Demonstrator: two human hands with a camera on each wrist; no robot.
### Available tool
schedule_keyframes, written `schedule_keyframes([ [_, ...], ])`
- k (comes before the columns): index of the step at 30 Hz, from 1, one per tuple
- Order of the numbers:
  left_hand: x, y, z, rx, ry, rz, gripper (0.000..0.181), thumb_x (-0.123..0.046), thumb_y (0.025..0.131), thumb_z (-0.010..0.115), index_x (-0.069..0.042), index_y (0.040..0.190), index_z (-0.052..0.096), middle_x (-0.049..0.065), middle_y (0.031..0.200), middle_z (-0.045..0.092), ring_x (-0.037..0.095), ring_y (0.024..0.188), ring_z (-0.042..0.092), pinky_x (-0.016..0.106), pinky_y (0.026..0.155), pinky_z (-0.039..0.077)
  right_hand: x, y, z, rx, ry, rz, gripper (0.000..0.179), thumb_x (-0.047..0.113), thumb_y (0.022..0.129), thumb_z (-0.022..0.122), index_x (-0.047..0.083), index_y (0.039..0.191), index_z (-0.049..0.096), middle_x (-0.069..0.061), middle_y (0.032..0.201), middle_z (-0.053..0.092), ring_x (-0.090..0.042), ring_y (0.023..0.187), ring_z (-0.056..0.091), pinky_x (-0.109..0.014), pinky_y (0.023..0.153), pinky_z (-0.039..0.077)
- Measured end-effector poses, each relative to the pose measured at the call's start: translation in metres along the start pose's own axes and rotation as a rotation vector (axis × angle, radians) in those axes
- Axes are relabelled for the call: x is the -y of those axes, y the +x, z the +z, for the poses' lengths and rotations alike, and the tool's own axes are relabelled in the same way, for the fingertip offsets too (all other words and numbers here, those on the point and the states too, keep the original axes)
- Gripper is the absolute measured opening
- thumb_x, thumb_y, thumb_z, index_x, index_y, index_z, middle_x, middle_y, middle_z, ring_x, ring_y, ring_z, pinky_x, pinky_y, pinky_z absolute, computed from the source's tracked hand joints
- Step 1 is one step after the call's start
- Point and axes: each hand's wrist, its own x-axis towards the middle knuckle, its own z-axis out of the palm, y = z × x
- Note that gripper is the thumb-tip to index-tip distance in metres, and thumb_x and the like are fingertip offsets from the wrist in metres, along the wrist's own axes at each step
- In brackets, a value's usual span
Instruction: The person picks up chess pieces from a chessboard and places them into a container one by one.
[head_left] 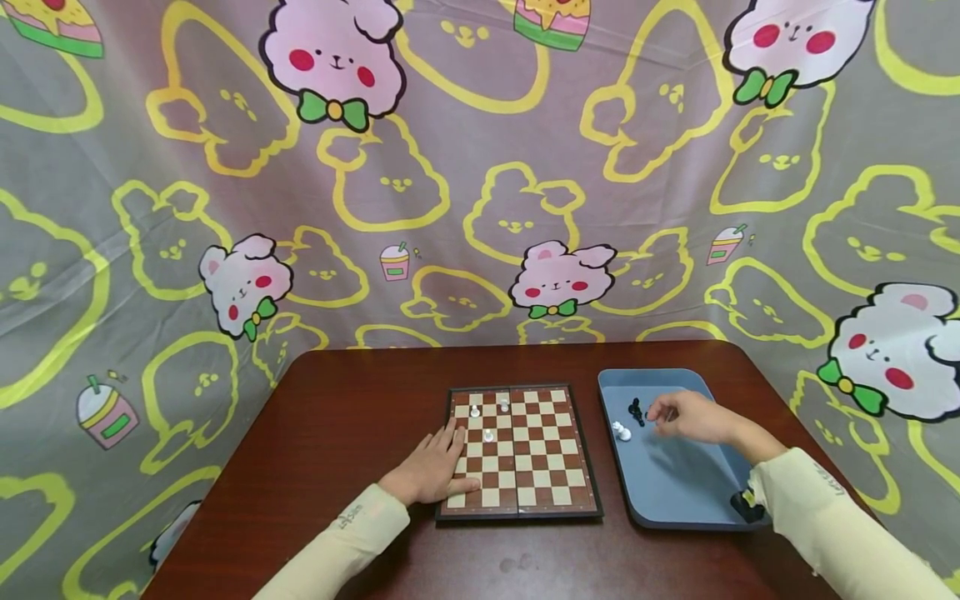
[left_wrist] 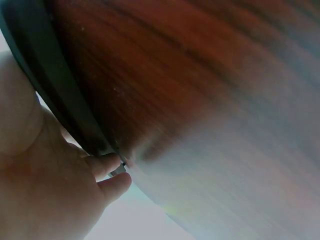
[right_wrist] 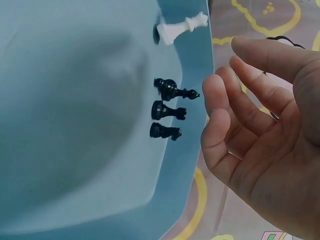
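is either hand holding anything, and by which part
Nothing is held: the right hand hovers empty over the tray; the left hand rests on the board at its left edge.

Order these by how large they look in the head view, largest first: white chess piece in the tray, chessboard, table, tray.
1. Table
2. Chessboard and tray: too alike to rank
3. White chess piece in the tray

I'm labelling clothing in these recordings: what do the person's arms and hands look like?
The left hand and right hand wear no gloves. The long sleeves are pale cream, with dark lettering near each cuff, too small to read. A black object shows by the right cuff.
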Motion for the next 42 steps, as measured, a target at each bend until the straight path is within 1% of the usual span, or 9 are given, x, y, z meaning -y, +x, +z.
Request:
schedule_keyframes([
  [9,0.000,-0.001,0.001,-0.008,-0.009,0.009,0.098,-0.072,0.087,0.038,0.002,0.149,0.019,0.023,0.154,0.008,0.032,0.140,0.018,0.050,0.108,0.023,0.013,0.010,0.005,-0.005,0.001,-0.026,0.012,0.009,0.085,0.068,0.002,0.095,0.065,0.004,0.080,0.062,-0.010,0.072,0.055,-0.028,0.063,0.046],
  [12,0.000,-0.001,0.002,-0.005,-0.014,0.009,0.098,-0.071,0.087,0.037,0.002,0.150,0.018,0.023,0.155,0.008,0.032,0.141,0.017,0.050,0.108,0.023,0.019,0.016,0.009,-0.003,-0.007,-0.033,0.011,0.009,0.086,0.068,0.003,0.094,0.065,0.005,0.079,0.062,-0.010,0.072,0.055,-0.028,0.062,0.046],
  [16,0.000,0.000,0.003,0.002,-0.023,0.006,0.099,-0.072,0.087,0.037,0.002,0.150,0.017,0.023,0.155,0.007,0.032,0.141,0.017,0.050,0.108,0.023,0.029,0.026,0.015,0.010,0.000,-0.055,0.010,0.009,0.086,0.067,0.002,0.093,0.065,0.004,0.078,0.061,-0.011,0.070,0.055,-0.028,0.061,0.046],
  [19,0.000,0.000,0.003,0.001,-0.027,0.009,0.099,-0.072,0.087,0.037,0.002,0.150,0.017,0.023,0.155,0.008,0.032,0.141,0.017,0.050,0.108,0.023,0.038,0.034,0.020,0.025,0.010,-0.056,0.009,0.008,0.086,0.067,0.003,0.093,0.065,0.004,0.078,0.062,-0.012,0.069,0.056,-0.029,0.060,0.046],
  [23,0.001,0.001,0.003,-0.009,-0.029,0.016,0.099,-0.072,0.087,0.038,0.002,0.149,0.018,0.023,0.154,0.008,0.032,0.141,0.017,0.050,0.108,0.023,0.051,0.047,0.028,0.046,0.015,-0.054,0.008,0.009,0.087,0.067,0.005,0.094,0.065,0.004,0.079,0.061,-0.012,0.067,0.055,-0.030,0.058,0.046],
  [28,0.002,0.000,0.001,-0.016,-0.032,0.021,0.098,-0.070,0.088,0.039,0.002,0.149,0.018,0.024,0.154,0.007,0.033,0.141,0.016,0.050,0.109,0.022,0.065,0.064,0.041,0.063,0.027,-0.080,0.007,0.008,0.087,0.067,0.004,0.093,0.065,0.004,0.076,0.061,-0.014,0.065,0.052,-0.031,0.057,0.044],
  [34,0.000,0.000,-0.002,-0.012,-0.042,0.020,0.097,-0.070,0.088,0.039,0.002,0.150,0.018,0.023,0.155,0.007,0.033,0.141,0.016,0.051,0.108,0.022,0.076,0.080,0.060,0.095,0.047,-0.094,0.008,0.009,0.089,0.065,0.004,0.095,0.066,0.004,0.080,0.060,-0.014,0.071,0.055,-0.032,0.062,0.045],
  [38,0.000,0.001,-0.001,-0.011,-0.034,0.019,0.098,-0.071,0.087,0.038,0.002,0.149,0.018,0.024,0.154,0.007,0.033,0.141,0.017,0.050,0.108,0.022,0.084,0.089,0.070,0.101,0.022,-0.101,0.009,0.010,0.088,0.066,0.006,0.096,0.067,0.005,0.082,0.061,-0.011,0.074,0.056,-0.030,0.063,0.047],
  [42,0.001,0.001,-0.001,-0.015,-0.019,0.017,0.099,-0.072,0.087,0.038,0.002,0.149,0.019,0.024,0.154,0.008,0.032,0.141,0.017,0.050,0.108,0.023,0.096,0.096,0.079,0.111,0.014,-0.128,0.012,0.010,0.088,0.065,0.006,0.100,0.067,0.006,0.084,0.062,-0.011,0.076,0.057,-0.030,0.064,0.047],
])
